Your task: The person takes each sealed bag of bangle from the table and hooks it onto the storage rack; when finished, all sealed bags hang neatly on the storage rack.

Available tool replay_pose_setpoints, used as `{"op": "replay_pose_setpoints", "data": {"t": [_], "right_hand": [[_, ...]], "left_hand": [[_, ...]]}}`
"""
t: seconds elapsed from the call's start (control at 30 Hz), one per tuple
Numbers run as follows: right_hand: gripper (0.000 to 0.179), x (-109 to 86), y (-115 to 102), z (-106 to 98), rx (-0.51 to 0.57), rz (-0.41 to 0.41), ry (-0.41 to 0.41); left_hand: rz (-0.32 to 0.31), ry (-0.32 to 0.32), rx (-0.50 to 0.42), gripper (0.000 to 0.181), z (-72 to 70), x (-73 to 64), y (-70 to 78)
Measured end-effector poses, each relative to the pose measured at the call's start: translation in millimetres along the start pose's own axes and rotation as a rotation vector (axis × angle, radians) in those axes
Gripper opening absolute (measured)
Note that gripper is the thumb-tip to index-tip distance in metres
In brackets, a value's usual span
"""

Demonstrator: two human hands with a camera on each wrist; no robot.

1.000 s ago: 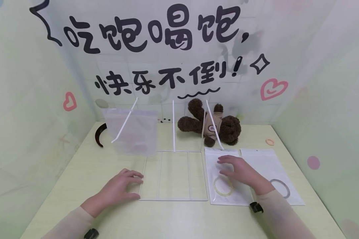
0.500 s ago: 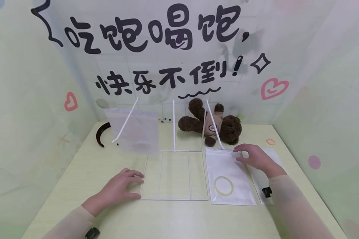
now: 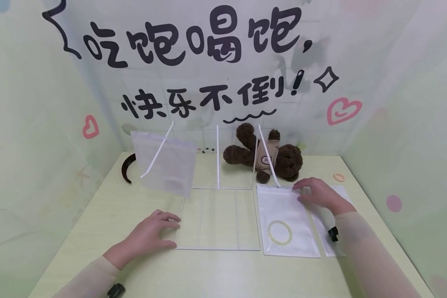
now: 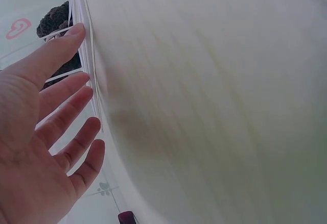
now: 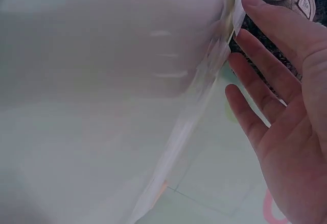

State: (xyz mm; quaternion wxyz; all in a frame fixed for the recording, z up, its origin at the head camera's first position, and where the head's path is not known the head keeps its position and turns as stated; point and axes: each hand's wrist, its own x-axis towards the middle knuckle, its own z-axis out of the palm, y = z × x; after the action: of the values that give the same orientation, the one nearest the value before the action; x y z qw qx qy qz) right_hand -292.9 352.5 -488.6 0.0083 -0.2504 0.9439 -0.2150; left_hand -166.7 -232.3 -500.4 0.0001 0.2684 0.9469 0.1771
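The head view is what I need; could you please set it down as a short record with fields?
Left hand: at the left side of the white wire rack
Right hand: at the far right corner of the middle bag; pinching unclear
Middle bag: lies flat, showing a yellow ring
Right bag: partly hidden by the right arm
Left bag: tilted, at the rack's left prong
Behind: brown plush toy, lying down

Soft, even light; hazy wrist views

Left hand (image 4: 41, 145) is held kinda splayed, fingertips right at the white wires (image 4: 88, 50) along the tabletop's (image 4: 214, 81) visible edge; some dark fuzzy plush (image 4: 53, 20)'s half-blocked.
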Motion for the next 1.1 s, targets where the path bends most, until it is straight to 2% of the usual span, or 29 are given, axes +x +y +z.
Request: {"op": "replay_pose_setpoints", "data": {"t": [0.2, 0.33, 0.5, 0.8, 0.97, 1.1], "right_hand": [[0.031, 5.5, 5, 0, -0.030, -0.010, -0.019], [0.032, 8.7, 5, 0, -0.053, 0.006, 0.005], [0.032, 9.2, 4, -1, -0.085, 0.000, 0.079], [0.007, -2.3, -5, -6, -0.113, -0.044, 0.183], [0.010, -10.3, -17, -11, -0.106, -0.071, 0.250], [0.016, -15.8, -29, -13, -0.089, -0.130, 0.333]], "left_hand": [[0.005, 0.002, 0.004, 0.051, 3.2, 0.1, -2.5], [0.004, 0.001, 0.008, 0.051, 4.0, 0.1, -3.0], [0.003, 0.005, 0.000, 0.050, 4.6, 0.2, -2.0], [0.003, 0.001, 0.007, 0.051, 6.6, 0.4, -2.5], [0.008, 0.016, 0.012, 0.051, 4.1, 0.9, -1.7], [0.004, 0.016, 0.013, 0.051, 2.0, 1.1, -1.7]]}}
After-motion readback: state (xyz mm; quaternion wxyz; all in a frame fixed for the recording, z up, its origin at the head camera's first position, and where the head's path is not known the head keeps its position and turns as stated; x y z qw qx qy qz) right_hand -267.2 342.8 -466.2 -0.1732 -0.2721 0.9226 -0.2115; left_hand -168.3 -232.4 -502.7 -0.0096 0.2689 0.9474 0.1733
